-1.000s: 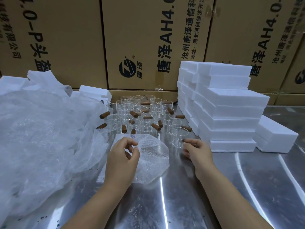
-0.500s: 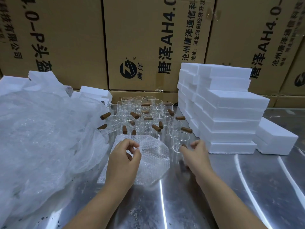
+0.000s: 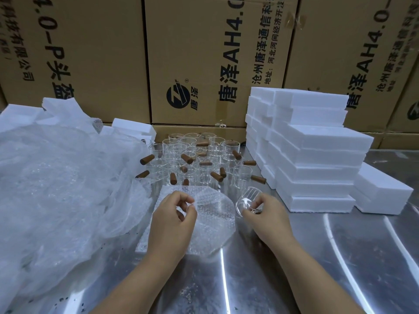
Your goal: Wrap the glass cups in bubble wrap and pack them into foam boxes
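A small sheet of bubble wrap point(image 3: 213, 218) lies on the steel table in front of me. My left hand point(image 3: 173, 219) pinches its near-left edge between thumb and fingers. My right hand point(image 3: 267, 214) grips a clear glass cup point(image 3: 246, 200), tilted on its side just right of the sheet and lifted off the table. Behind them stand several glass cups with brown wooden handles point(image 3: 199, 162). White foam boxes point(image 3: 317, 152) are stacked at the right.
A big heap of loose bubble wrap and plastic point(image 3: 56, 189) fills the left. More foam pieces point(image 3: 133, 128) lie behind it. Cardboard cartons point(image 3: 204, 53) wall off the back. One foam box point(image 3: 383, 191) sits apart at far right on the steel table point(image 3: 317, 257).
My right hand reached to the nearest cup in the group, gripped it, and has lifted and tilted it toward the sheet. My left hand stayed pinching the bubble wrap.
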